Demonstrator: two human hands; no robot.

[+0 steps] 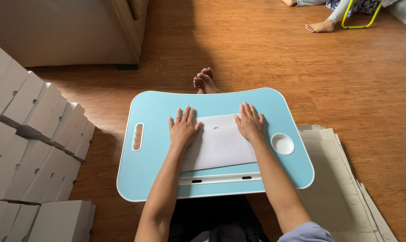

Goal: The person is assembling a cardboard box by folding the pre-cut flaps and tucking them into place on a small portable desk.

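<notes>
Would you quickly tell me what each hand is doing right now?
Left hand: open, flat on the white folded cardboard sheet.
Right hand: open, flat on the same sheet.

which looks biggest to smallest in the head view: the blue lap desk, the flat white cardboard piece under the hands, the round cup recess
1. blue lap desk
2. flat white cardboard piece
3. round cup recess

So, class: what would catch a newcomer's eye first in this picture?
The light blue lap table at centre, where the left hand and right hand press flat on a white folded cardboard sheet. Stacked folded boxes fill the left; flat cardboard blanks lie right.
</notes>
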